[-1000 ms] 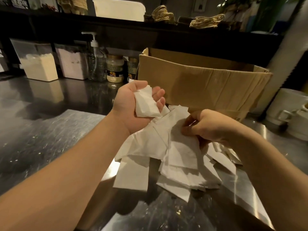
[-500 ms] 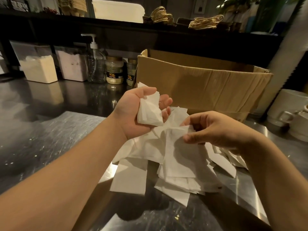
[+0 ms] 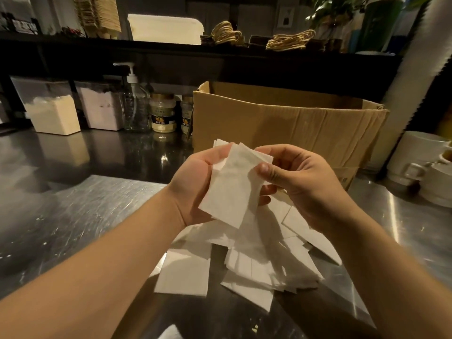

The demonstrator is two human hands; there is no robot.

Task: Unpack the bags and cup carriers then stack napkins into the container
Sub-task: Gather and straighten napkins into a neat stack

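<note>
We see both hands up above the table (image 3: 80, 216), meeting in the middle w/ a small wad of white napkins between them. Left hand (image 3: 193, 187) is palm-up, fingers curled, cradling a few folded napkins (image 3: 230, 192); its grip is closed round that bundle. Right hand (image 3: 303, 182) comes in from the other side, thumb (image 3: 265, 171) pressed on the top napkin's right edge, fingers behind it, so a pinch grip on the same bundle. The top napkin hangs tilted, lower corner pointing down-left.

Under the hands, a loose pile of napkins (image 3: 247, 267) lies scattered on the steel table, overlapping at odd angles; one napkin sits a bit apart at the pile's left-front edge. Pile is directly below the held bundle, not touching it as far as we can tell.

Behind the hands stands an open cardboard box (image 3: 288, 123), creased front wall; we can't see inside. Left of the box, near the back: two jars w/ yellowish contents (image 3: 162, 113), a clear pump bottle (image 3: 134, 106), then two clear tubs of powder (image 3: 52, 111). Far right, white ceramic cups (image 3: 420, 167) stacked. On the dark shelf above: a pale lidded container (image 3: 166, 29) and bundles of twine-like handles (image 3: 291, 41).
</note>
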